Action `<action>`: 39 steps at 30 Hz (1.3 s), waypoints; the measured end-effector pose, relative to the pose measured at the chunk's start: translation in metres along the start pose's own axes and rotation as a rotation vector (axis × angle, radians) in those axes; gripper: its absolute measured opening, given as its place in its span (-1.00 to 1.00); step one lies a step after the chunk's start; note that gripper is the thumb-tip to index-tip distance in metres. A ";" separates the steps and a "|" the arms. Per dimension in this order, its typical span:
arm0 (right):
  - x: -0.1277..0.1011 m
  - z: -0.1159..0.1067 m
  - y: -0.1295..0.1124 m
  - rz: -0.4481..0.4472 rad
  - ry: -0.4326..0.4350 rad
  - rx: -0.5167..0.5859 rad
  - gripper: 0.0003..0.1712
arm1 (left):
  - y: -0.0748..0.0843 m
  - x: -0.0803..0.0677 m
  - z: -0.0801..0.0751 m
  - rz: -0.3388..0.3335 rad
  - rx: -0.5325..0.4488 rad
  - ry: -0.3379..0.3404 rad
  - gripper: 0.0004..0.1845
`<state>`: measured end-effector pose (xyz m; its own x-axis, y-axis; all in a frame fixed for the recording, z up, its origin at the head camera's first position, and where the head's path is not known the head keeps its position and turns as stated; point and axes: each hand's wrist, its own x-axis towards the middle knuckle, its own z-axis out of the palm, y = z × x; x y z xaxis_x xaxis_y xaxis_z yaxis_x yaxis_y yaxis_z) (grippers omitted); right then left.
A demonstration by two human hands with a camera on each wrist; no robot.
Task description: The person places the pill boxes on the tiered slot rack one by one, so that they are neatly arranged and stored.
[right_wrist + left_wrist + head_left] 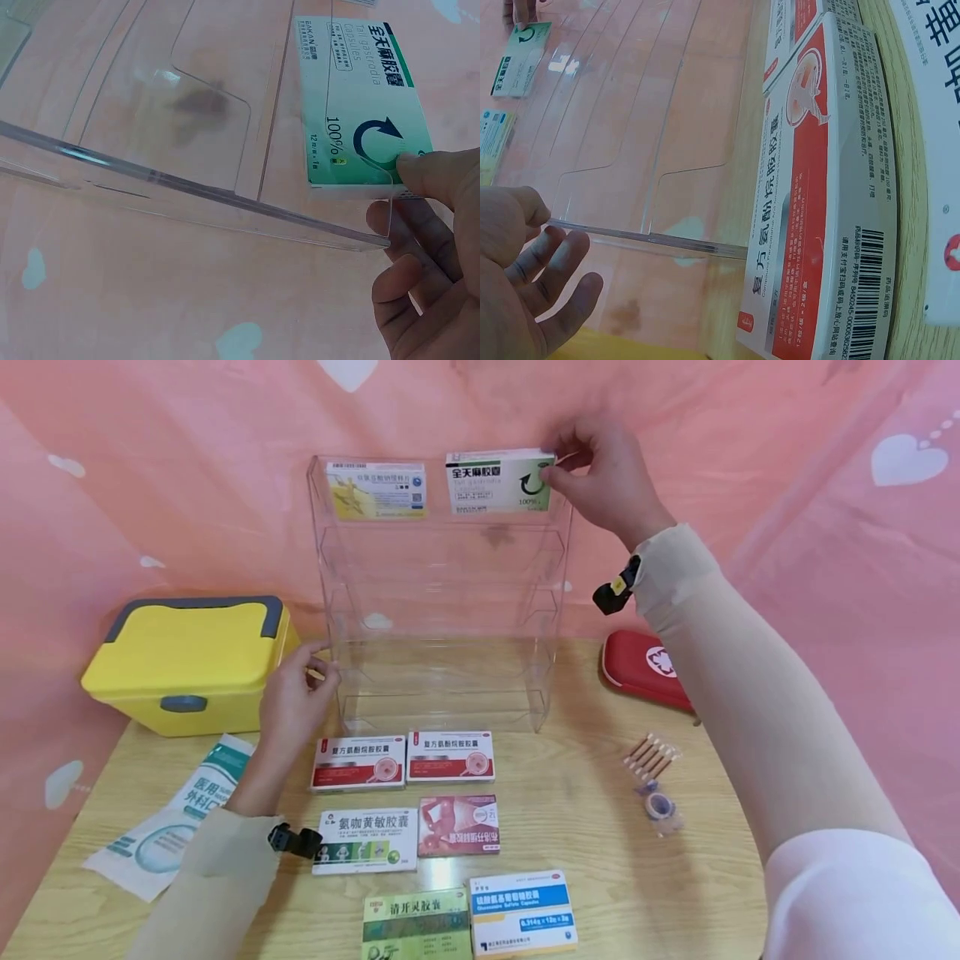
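Observation:
A clear, tiered display rack [326,572] stands upright on the table. At its top right, my right hand [609,477] pinches the end of a green-and-white medicine box [495,492], thumb on the printed front. In the right wrist view that box [360,97] sits behind the clear front lip, close to the rack's side wall. My left hand [294,697] is low at the rack's left side, its thumb and index finger pinching the side panel's edge [649,238]. A yellow-and-white medicine box [378,492] occupies the left of the top tier.
Two red-and-white boxes [358,764] lie before the rack, with several other medicine boxes [365,842] nearer. A yellow case [187,652] and a mask packet [176,822] are at left. To the right are a red pouch [637,668], brown-and-white sticks [649,758] and a tape roll [660,807].

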<state>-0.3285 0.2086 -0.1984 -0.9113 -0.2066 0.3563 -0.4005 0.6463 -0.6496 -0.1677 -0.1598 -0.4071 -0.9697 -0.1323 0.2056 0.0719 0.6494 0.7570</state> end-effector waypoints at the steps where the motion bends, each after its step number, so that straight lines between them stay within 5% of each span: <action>1: 0.000 0.000 0.001 0.002 0.001 -0.001 -0.71 | 0.000 0.000 0.001 -0.001 0.000 0.000 -0.55; 10: -0.011 -0.004 0.003 0.011 0.046 -0.091 -0.64 | -0.002 0.001 0.006 0.018 -0.004 0.002 -0.56; 13: -0.030 -0.005 0.004 -0.070 0.122 -0.113 -0.66 | -0.001 0.001 0.008 0.026 -0.013 0.001 -0.57; 17: -0.084 0.000 0.006 -0.245 0.132 -0.041 -0.78 | 0.001 -0.002 0.010 0.022 -0.021 -0.005 -0.57; 22: -0.182 0.020 0.036 -0.320 -0.057 0.043 -0.79 | 0.004 -0.001 0.006 0.020 -0.030 -0.011 -0.56; 31: -0.347 0.082 0.079 -0.038 -0.372 0.098 -0.80 | -0.003 -0.003 -0.002 0.012 -0.038 0.012 -0.57; 39: -0.408 0.094 0.074 0.162 -0.538 0.026 -0.69 | -0.007 -0.003 -0.005 0.002 -0.029 0.030 -0.57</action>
<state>0.0048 0.2720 -0.4550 -0.8790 -0.4563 -0.1382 -0.2473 0.6843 -0.6860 -0.1641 -0.1678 -0.4103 -0.9622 -0.1535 0.2248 0.0806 0.6281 0.7740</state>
